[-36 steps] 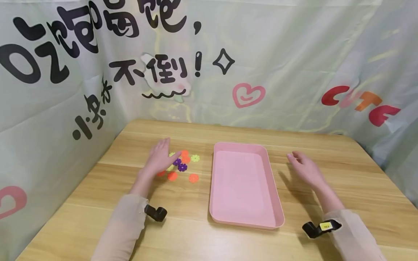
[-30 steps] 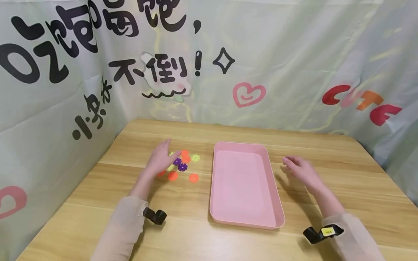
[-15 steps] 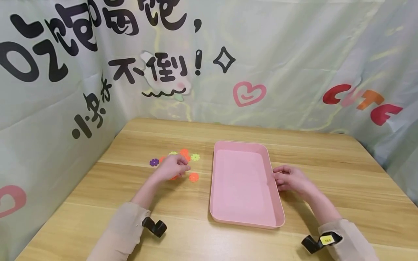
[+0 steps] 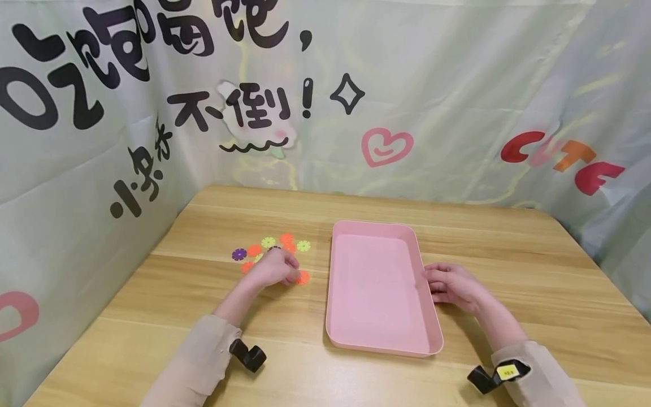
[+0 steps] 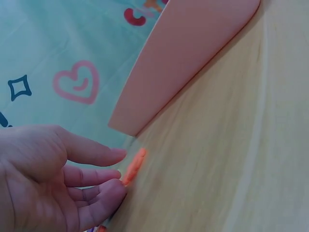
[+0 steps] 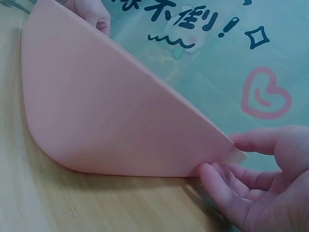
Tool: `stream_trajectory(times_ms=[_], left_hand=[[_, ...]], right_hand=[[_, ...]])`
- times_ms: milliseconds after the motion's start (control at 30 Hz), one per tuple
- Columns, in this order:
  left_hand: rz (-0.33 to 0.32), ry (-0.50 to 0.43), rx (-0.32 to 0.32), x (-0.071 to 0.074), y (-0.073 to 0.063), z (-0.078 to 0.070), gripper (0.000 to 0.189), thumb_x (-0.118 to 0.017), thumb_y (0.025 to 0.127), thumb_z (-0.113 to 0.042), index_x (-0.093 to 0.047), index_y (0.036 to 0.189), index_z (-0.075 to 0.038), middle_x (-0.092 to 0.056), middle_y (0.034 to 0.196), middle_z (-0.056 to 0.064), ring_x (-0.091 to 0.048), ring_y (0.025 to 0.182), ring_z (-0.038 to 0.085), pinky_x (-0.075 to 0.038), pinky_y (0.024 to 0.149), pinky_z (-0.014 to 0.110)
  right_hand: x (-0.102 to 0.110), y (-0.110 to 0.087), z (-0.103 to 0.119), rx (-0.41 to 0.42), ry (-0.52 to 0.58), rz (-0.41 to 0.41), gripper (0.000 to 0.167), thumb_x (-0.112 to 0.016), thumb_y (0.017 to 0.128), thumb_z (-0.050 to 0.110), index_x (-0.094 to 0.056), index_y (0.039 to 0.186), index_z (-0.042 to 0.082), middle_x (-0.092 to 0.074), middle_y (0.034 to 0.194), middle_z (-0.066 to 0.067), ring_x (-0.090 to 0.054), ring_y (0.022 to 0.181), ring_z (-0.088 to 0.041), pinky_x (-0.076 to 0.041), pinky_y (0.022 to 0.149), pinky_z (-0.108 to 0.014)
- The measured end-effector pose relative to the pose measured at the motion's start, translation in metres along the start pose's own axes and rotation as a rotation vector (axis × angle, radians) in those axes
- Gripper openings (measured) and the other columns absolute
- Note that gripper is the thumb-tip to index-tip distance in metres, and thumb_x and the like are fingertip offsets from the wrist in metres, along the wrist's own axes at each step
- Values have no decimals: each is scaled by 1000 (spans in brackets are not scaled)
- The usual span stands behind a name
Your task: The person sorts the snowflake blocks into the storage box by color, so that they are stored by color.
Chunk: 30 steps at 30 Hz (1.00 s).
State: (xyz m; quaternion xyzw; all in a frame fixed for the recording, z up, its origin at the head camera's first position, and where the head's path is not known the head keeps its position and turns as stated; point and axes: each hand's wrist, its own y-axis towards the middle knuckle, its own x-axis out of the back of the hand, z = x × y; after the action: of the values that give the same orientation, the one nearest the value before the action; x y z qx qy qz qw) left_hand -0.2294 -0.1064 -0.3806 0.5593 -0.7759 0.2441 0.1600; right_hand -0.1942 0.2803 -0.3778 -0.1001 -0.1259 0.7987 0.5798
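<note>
In the head view, my left hand (image 4: 276,268) is low over the table with its fingers loosely bent. An orange flower-shaped disc (image 4: 303,277) lies by its fingertips. The left wrist view has that orange disc (image 5: 135,166) at the fingertips, with a gap between thumb and finger. Several orange, yellow-green and purple discs lie behind and beside the hand, partly covered by it. My right hand (image 4: 455,287) touches the outer right wall of the pink tray (image 4: 378,346). In the right wrist view, the fingertips of the right hand (image 6: 270,179) rest against the tray's wall and rim.
The wooden table (image 4: 285,362) carries the discs left of the tray. A purple disc (image 4: 239,254) lies farthest left. A printed curtain (image 4: 447,85) hangs behind the table and along its sides. Black wrist cameras sit on both sleeves.
My left hand has drawn back from over the discs and shifted right toward the front orange one, uncovering the far-left purple disc. My right hand has moved left onto the tray's side.
</note>
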Motion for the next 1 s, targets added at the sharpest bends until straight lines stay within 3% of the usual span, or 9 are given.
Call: stream_trajectory(times_ms=[333, 800, 1000], left_hand=[[12, 87, 23, -7, 4, -5, 28, -74, 70, -1, -60, 94, 1, -59, 84, 8, -56, 70, 20, -49, 59, 27], [62, 164, -1, -9, 5, -9, 26, -70, 70, 6, -57, 91, -1, -56, 86, 8, -52, 77, 21, -48, 64, 27], [29, 180, -5, -10, 3, -10, 21, -67, 72, 5, -56, 88, -3, -55, 82, 7, -51, 73, 20, -45, 58, 25]], right_hand=[[6, -2, -1, 0, 95, 22, 7, -54, 93, 8, -55, 98, 4, -65, 85, -2, -64, 77, -13, -55, 71, -29], [7, -1, 3, 7, 98, 40, 7, -49, 94, 5, -52, 101, 4, -65, 85, -2, -64, 77, -14, -55, 70, -29], [6, 1, 1, 8, 110, 31, 9, -50, 94, 4, -50, 103, 2, -64, 85, -1, -63, 77, -14, -55, 71, -29]])
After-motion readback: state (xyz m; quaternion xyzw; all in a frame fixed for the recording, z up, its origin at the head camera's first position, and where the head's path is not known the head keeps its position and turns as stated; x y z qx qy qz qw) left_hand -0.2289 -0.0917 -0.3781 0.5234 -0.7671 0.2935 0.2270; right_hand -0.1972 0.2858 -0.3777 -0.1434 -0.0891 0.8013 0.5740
